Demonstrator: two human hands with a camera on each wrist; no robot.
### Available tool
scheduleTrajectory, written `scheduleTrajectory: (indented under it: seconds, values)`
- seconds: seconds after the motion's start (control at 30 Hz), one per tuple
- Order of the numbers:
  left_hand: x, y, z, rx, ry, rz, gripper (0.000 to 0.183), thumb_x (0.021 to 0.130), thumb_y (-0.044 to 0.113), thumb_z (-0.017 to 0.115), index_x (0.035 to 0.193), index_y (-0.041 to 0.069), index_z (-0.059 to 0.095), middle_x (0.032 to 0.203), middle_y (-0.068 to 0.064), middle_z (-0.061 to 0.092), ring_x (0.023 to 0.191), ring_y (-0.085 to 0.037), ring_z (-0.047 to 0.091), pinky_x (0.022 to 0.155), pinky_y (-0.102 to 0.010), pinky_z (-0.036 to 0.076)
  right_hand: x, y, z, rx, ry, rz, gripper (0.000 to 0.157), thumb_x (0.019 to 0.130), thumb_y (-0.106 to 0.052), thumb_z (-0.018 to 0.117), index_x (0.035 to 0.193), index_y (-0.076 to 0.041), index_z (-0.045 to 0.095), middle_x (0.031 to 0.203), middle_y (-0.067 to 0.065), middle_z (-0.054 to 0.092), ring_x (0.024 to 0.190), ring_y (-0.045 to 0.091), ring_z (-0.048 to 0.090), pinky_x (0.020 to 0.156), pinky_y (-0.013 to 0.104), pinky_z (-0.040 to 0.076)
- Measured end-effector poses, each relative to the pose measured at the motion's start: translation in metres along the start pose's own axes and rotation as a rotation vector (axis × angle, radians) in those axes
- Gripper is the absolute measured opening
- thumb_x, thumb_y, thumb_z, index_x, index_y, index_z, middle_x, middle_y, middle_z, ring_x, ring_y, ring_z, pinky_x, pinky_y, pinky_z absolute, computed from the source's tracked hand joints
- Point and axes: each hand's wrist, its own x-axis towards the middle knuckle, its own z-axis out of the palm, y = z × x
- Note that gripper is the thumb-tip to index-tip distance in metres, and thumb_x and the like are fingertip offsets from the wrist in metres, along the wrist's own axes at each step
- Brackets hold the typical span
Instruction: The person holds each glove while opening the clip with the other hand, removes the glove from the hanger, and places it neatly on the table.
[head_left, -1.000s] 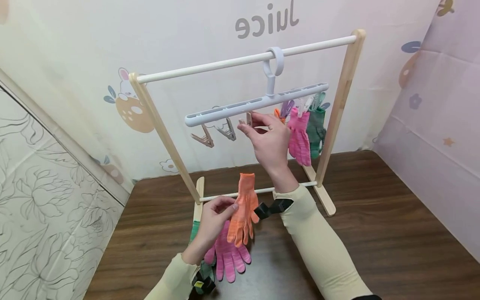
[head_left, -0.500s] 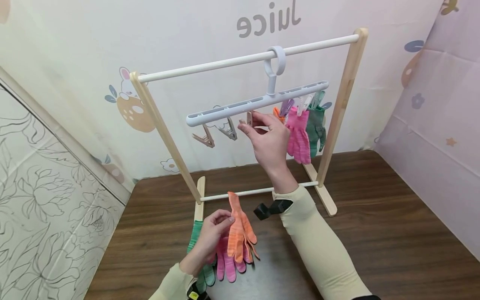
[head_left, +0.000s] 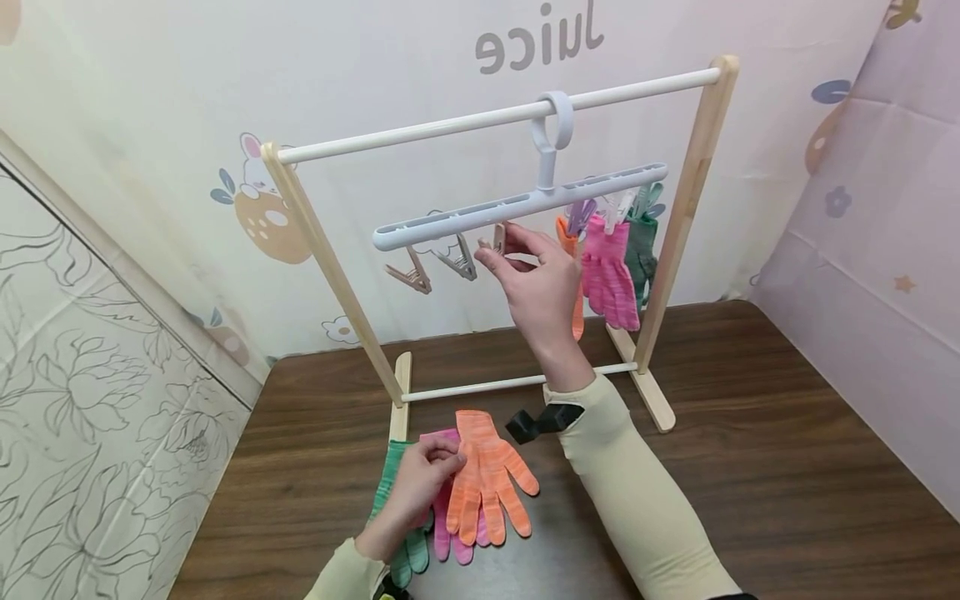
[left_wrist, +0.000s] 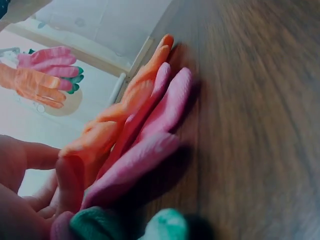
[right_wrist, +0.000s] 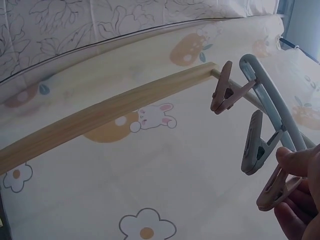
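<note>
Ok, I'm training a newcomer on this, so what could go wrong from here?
The left hand pinches the orange knit glove over a pink knit glove, so lifting might drag both. The pale grey plastic hanger hangs by one hook, so tugging the beige plastic clip in the right hand could swing it.

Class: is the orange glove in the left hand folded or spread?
Spread: held by the left hand, the orange glove shows its fingers fanned apart, partly covering a pink glove.

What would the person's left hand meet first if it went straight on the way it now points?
Beyond the orange fabric glove it pinches, the left hand would probably meet the low round white bar first, though depth is hard to judge.
</note>
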Motion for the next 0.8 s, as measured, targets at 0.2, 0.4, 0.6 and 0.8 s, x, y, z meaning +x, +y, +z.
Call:
scheduleTrajectory:
  seconds: [0.2,0.4,0.6,0.8]
  values:
    - [-0.002,0.004,-0.001,0.205,0.06,0.05,0.019,0.082,0.009,0.077,0.094,0.001,0.065,0.079,-0.005,0.064,0.071,-0.016,0.06,0.061,-0.027,0.053,-0.003,-0.001,0.0,0.051,-0.017,-0.004,0.042,0.078,-0.015,0.086,0.116,-0.002,0.073,0.102,0.009,0.072,0.095,0.016,0.068,0.082,0.028,0.057]
    - [-0.001,0.005,-0.004,0.363,0.067,0.118,0.016,0.083,0.013,0.077,0.09,0.006,0.065,0.077,-0.001,0.064,0.067,-0.013,0.06,0.059,-0.026,0.053,-0.006,-0.003,-0.001,0.058,-0.026,-0.042,0.04,0.081,-0.01,0.084,0.117,0.001,0.071,0.104,0.01,0.072,0.097,0.016,0.068,0.081,0.027,0.057]
    - [0.0,0.006,-0.006,0.413,0.057,0.136,0.016,0.084,0.015,0.077,0.089,0.007,0.065,0.076,0.001,0.063,0.062,-0.01,0.058,0.054,-0.024,0.051,-0.009,-0.004,-0.003,0.029,-0.026,-0.042,0.04,0.081,-0.013,0.084,0.116,0.0,0.072,0.103,0.008,0.072,0.096,0.013,0.067,0.08,0.026,0.057]
    - [-0.001,0.01,-0.007,0.445,0.065,0.157,0.012,0.087,0.017,0.074,0.088,0.008,0.066,0.074,0.003,0.062,0.058,-0.009,0.057,0.05,-0.025,0.048,-0.013,0.0,-0.006,0.004,-0.031,-0.04,0.039,0.08,-0.015,0.085,0.115,-0.002,0.073,0.102,0.008,0.072,0.094,0.015,0.068,0.08,0.027,0.057]
